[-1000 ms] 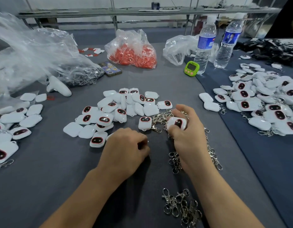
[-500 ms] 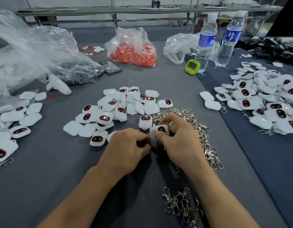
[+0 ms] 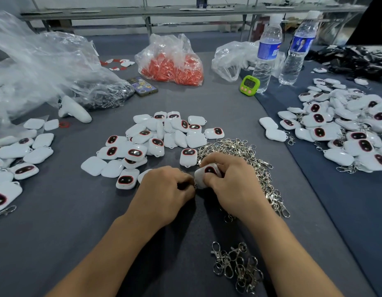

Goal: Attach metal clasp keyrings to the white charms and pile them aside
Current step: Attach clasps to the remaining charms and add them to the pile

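Far left on the worktop [image 3: 57,243] lies a group of charms [image 3: 18,159], at least one with a clasp fitted. At centre sits the unfitted stock [image 3: 155,138].

Your left hand [image 3: 164,189] is curled closed, fingertips pinched at the gap between both hands. What it pinches is hidden; judged from the task, it is a clasp. Your right hand [image 3: 230,181] grips one charm [image 3: 208,173], dark face up, just in front of the clasp heap [image 3: 245,163].

To do this step well:

1. Keep the charm steady in the right hand, its loop end turned toward the left fingertips.
2. Hold the clasp gate fully open before you offer it to the loop. The loop is small; a half-open gate will probably slip off.
3. Release the gate only when the loop is seated, then tug lightly to confirm.
4. Work low over the worktop so a dropped clasp stays near.

A smaller clasp cluster [image 3: 235,266] lies near your right forearm. Place the fitted charm on the finished pile [image 3: 340,133] at far right, well apart from the stock.
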The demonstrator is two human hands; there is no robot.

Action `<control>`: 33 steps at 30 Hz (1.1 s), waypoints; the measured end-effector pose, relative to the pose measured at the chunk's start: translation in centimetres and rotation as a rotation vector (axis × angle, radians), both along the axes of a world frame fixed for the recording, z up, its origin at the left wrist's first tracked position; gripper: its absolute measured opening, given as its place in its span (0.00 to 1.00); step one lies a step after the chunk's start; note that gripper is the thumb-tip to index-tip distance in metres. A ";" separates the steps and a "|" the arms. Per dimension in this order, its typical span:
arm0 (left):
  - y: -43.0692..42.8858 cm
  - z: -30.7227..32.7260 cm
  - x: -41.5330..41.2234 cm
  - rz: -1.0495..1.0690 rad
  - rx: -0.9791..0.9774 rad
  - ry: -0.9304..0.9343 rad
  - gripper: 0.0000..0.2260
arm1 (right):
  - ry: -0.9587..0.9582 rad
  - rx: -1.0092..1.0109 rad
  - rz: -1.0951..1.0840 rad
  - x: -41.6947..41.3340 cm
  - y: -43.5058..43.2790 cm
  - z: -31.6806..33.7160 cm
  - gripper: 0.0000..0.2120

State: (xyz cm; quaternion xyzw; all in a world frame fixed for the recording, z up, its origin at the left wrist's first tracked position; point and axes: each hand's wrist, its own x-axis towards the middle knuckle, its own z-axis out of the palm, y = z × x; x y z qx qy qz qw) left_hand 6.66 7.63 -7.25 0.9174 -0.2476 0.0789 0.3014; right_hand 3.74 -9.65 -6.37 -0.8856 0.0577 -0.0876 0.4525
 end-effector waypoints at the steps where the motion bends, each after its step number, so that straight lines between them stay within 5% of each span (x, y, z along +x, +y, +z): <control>1: 0.0 0.0 0.0 0.005 -0.003 -0.002 0.11 | -0.008 -0.007 -0.001 0.0 0.0 0.1 0.11; 12: -0.3 0.1 -0.7 0.028 0.055 -0.111 0.06 | -0.014 0.026 0.034 -0.3 0.0 0.0 0.09; 15: -0.2 0.0 -0.5 0.080 -0.083 -0.103 0.04 | 0.035 0.219 -0.017 -0.1 0.0 0.0 0.10; 18: -0.1 0.2 -0.4 0.086 -0.293 0.007 0.12 | 0.101 0.548 -0.040 0.1 -0.1 0.3 0.11; 22: -0.1 0.1 0.2 0.010 -0.416 0.166 0.18 | 0.173 0.742 -0.027 0.3 -0.4 0.6 0.09; 28: -0.1 0.1 0.3 -0.048 -0.460 0.263 0.04 | 0.171 0.814 0.029 0.1 -0.4 0.8 0.11; 33: 0.3 0.1 -0.2 -0.039 -0.090 -0.137 0.06 | 0.114 0.736 0.033 -0.2 0.1 0.5 0.11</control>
